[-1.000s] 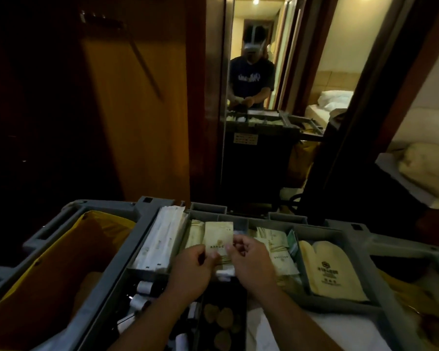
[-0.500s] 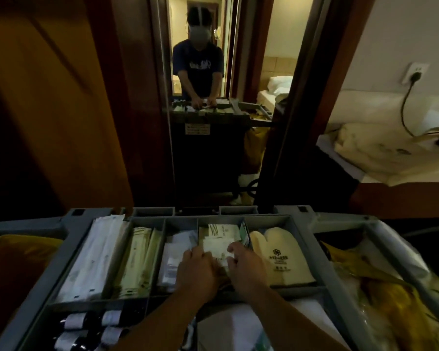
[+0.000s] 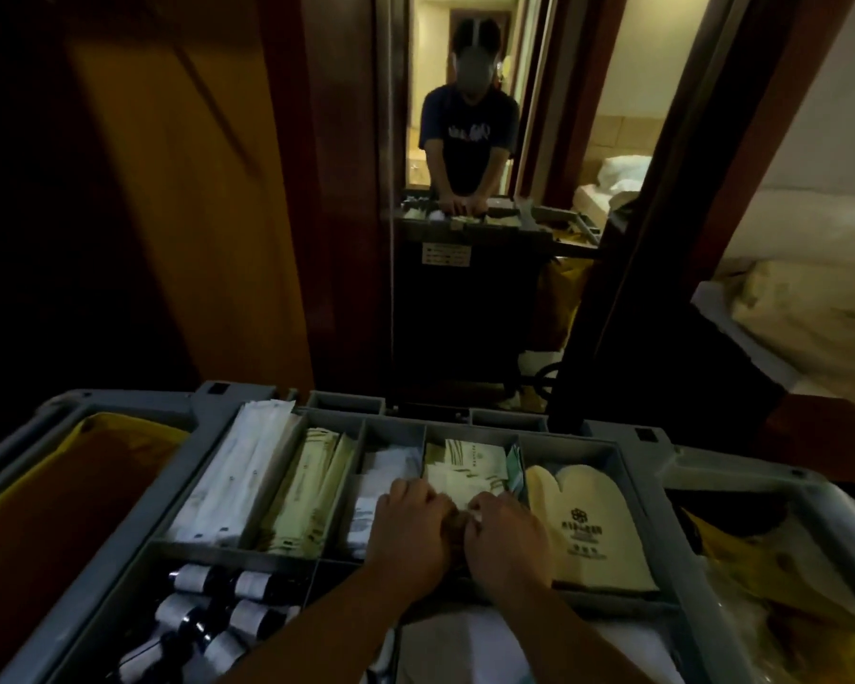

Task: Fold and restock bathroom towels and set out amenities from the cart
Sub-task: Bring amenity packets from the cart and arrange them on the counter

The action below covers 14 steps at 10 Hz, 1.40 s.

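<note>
Once you lowered both hands from the raised packet | left hand (image 3: 410, 530) and right hand (image 3: 507, 535) lay knuckles-up, fingers curled into amenity packets (image 3: 465, 466) | cart tray (image 3: 563, 446) compartment just left of mitts (image 3: 588, 525) | grip hidden: cannot tell | judged still sorting, nothing set out

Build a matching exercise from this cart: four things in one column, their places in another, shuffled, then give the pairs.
Things:
1. long white packets
2. cream mitt
3. dark bottles
4. yellow bag

Places:
A. rightmost back compartment of the tray
B. front-left compartment
C. outside the tray, on its left
D. leftmost back compartment

Pairs: 1-D, 2-A, 3-B, 4-C
</note>
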Each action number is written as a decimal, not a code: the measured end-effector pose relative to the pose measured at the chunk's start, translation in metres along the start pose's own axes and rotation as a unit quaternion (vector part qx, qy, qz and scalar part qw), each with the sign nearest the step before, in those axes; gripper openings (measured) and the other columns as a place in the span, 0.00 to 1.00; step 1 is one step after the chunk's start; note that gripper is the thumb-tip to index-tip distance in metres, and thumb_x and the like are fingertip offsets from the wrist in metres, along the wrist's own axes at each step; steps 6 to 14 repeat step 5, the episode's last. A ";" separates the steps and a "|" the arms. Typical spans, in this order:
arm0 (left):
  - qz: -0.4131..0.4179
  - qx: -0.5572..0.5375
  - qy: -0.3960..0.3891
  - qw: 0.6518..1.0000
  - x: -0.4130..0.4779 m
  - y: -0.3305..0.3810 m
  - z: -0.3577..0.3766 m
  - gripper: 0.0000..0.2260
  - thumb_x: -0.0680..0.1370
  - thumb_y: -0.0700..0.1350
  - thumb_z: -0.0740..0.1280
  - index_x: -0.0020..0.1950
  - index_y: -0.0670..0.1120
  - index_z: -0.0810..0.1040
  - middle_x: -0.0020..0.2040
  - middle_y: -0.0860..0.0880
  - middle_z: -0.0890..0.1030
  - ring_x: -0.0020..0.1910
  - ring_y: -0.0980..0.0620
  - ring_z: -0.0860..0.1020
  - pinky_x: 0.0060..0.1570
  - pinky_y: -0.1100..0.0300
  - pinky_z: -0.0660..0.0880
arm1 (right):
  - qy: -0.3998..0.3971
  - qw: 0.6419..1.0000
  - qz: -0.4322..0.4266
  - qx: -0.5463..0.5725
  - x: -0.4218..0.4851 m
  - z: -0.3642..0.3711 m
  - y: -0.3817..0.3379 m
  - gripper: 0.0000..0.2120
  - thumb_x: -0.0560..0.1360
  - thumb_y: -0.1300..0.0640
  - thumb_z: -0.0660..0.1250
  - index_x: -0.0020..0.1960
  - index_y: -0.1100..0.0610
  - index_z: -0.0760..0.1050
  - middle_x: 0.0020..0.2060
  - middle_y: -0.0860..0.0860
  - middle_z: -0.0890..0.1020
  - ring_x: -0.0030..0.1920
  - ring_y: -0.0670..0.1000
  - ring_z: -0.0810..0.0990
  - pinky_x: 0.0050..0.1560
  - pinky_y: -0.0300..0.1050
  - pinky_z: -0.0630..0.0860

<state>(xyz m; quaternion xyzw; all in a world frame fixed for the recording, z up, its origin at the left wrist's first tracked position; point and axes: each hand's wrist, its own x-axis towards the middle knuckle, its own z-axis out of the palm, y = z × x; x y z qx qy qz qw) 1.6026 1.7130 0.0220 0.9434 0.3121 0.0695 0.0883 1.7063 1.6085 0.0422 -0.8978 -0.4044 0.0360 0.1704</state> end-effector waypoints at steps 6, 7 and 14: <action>-0.197 -0.356 0.078 0.910 -0.110 -0.006 -0.041 0.06 0.83 0.47 0.67 0.50 0.58 0.81 0.48 0.60 0.81 0.47 0.66 0.78 0.51 0.75 0.72 | -0.090 0.990 0.008 0.109 -0.003 -0.004 -0.003 0.12 0.83 0.45 0.59 0.44 0.46 0.74 0.39 0.45 0.80 0.40 0.46 0.78 0.43 0.45 0.75; -0.197 -0.356 0.078 0.910 -0.110 -0.006 -0.041 0.06 0.83 0.47 0.67 0.50 0.58 0.81 0.48 0.60 0.81 0.47 0.66 0.78 0.51 0.75 0.72 | -0.090 0.990 0.008 0.109 -0.003 -0.004 -0.003 0.12 0.83 0.45 0.59 0.44 0.46 0.74 0.39 0.45 0.80 0.40 0.46 0.78 0.43 0.45 0.75; -0.197 -0.356 0.078 0.910 -0.110 -0.006 -0.041 0.06 0.83 0.47 0.67 0.50 0.58 0.81 0.48 0.60 0.81 0.47 0.66 0.78 0.51 0.75 0.72 | -0.090 0.990 0.008 0.109 -0.003 -0.004 -0.003 0.12 0.83 0.45 0.59 0.44 0.46 0.74 0.39 0.45 0.80 0.40 0.46 0.78 0.43 0.45 0.75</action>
